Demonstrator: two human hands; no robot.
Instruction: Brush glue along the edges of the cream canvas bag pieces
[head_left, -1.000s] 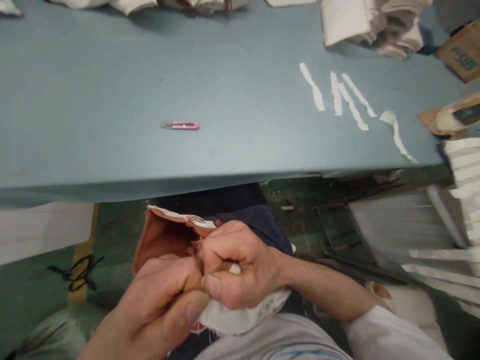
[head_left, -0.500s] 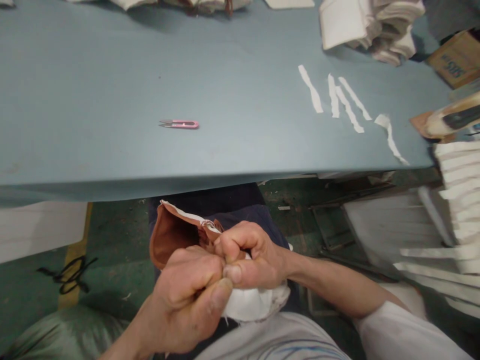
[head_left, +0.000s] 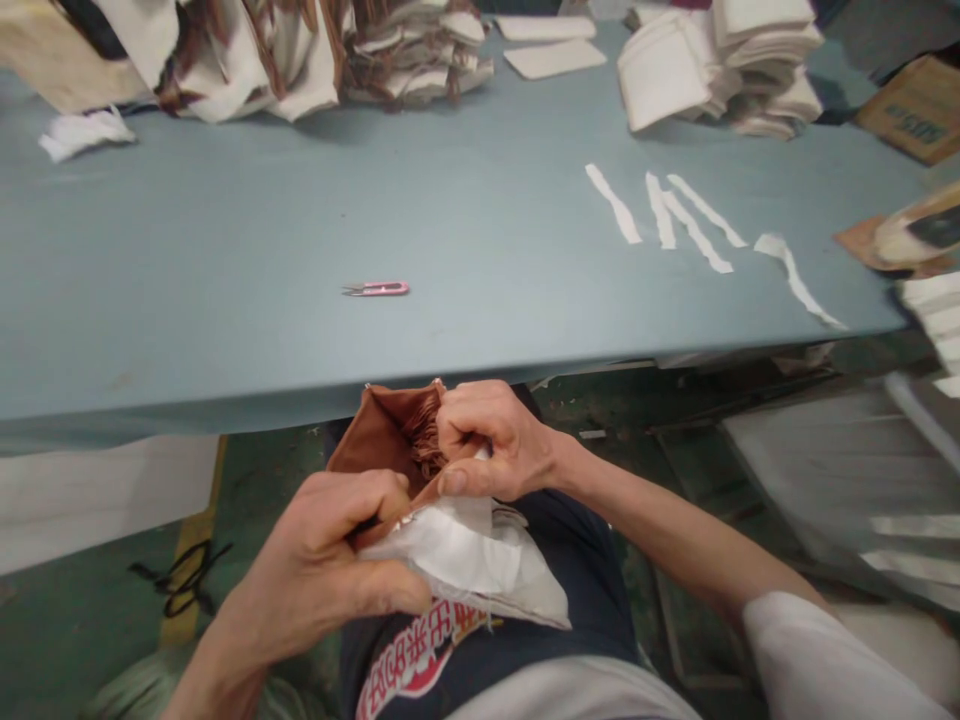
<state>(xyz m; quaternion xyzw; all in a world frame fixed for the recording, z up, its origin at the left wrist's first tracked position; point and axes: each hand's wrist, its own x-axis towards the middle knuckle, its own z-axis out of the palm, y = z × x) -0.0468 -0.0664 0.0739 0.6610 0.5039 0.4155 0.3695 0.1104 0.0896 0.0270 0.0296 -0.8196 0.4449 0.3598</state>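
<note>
- Far left: one crumpled white scrap [head_left: 86, 135], then heaped brown-and-white pieces [head_left: 240, 60], overlapping too much to count.
- Middle: one pair of pink snips [head_left: 379, 289]; beyond it, at the far side, two pale flat panels [head_left: 555, 58].
- Right: five white strips [head_left: 613, 203], a pile of pale pads [head_left: 667, 75] too layered to count, and one cardboard box [head_left: 911, 110] at the far right.
- Near middle: one brown-and-white sewn piece [head_left: 375, 430] sits between two hands, below the table's near edge.
- Left hand [head_left: 330, 550]: thumb and curled fingers stand apart, the piece's edge between them; I cannot tell whether they press it.
- Right hand [head_left: 499, 440]: thumb and bent forefinger pinch the same edge, white cloth hanging beneath.
- A blue-green cover [head_left: 225, 250] spreads over the table.
- Green floor [head_left: 274, 500] shows below, with a yellow stripe [head_left: 180, 625] and tangled black cord [head_left: 180, 580] at left.
</note>
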